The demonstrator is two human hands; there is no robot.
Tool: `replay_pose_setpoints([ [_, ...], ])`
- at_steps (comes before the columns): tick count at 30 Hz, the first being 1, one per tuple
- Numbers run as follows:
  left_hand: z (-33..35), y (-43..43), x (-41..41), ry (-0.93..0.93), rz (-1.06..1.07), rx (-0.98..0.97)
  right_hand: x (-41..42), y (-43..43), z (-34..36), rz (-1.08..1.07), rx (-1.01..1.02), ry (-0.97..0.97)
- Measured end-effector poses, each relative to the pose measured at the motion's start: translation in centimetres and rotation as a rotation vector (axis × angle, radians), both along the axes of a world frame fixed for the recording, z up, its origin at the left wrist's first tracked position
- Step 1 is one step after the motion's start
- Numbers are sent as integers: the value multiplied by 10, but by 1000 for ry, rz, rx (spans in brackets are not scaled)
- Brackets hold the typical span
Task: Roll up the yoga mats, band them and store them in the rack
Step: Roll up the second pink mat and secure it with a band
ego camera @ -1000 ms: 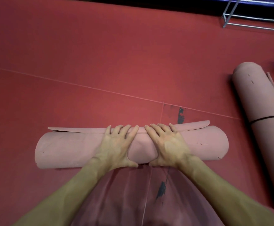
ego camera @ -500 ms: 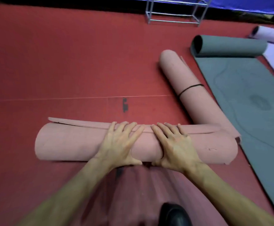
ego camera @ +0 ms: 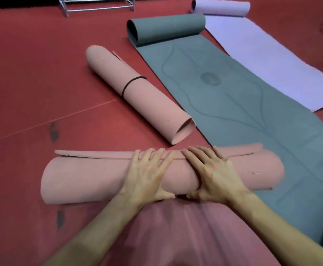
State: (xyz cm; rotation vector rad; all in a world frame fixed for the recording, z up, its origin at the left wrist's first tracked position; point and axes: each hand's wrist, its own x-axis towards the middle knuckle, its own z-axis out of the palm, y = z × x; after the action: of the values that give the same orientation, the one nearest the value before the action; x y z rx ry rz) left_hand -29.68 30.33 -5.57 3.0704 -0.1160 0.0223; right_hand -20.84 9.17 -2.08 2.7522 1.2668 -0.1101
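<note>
1. Pale pink foam yoga mat, rolled, unbanded (ego camera: 91,177): lies on the red floor, long axis left to right, crossways to both forearms. Its free edge (ego camera: 99,153) lies along the far side, just past the fingertips.
2. White wire rack (ego camera: 97,4): far end of the floor, well apart.
3. Second pink rolled mat (ego camera: 137,93): girdled by a thin black band (ego camera: 131,83), lying on a slant.
4. Left hand (ego camera: 147,177): fingers spread straight, pressing flat on mid-roll, clasping nothing.
5. Right hand (ego camera: 214,177): just beside it, likewise flat and pressing. A dark loop, seemingly a band, sits at its thumb, so banding likely falls to this hand.
6. Grey-green mat (ego camera: 243,104): part-rolled; the roll's right end overlaps it.
7. Lilac mat (ego camera: 262,54): part-rolled, beyond.
</note>
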Motion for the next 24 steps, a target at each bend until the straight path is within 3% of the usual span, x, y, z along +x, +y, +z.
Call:
replay_pose_setpoints([
  [12, -7, -175, 100, 35, 21, 51, 103, -170, -25, -49, 55, 99],
  [24, 32, -231, 165, 109, 10, 110, 157, -227, -12, -100, 156, 174],
])
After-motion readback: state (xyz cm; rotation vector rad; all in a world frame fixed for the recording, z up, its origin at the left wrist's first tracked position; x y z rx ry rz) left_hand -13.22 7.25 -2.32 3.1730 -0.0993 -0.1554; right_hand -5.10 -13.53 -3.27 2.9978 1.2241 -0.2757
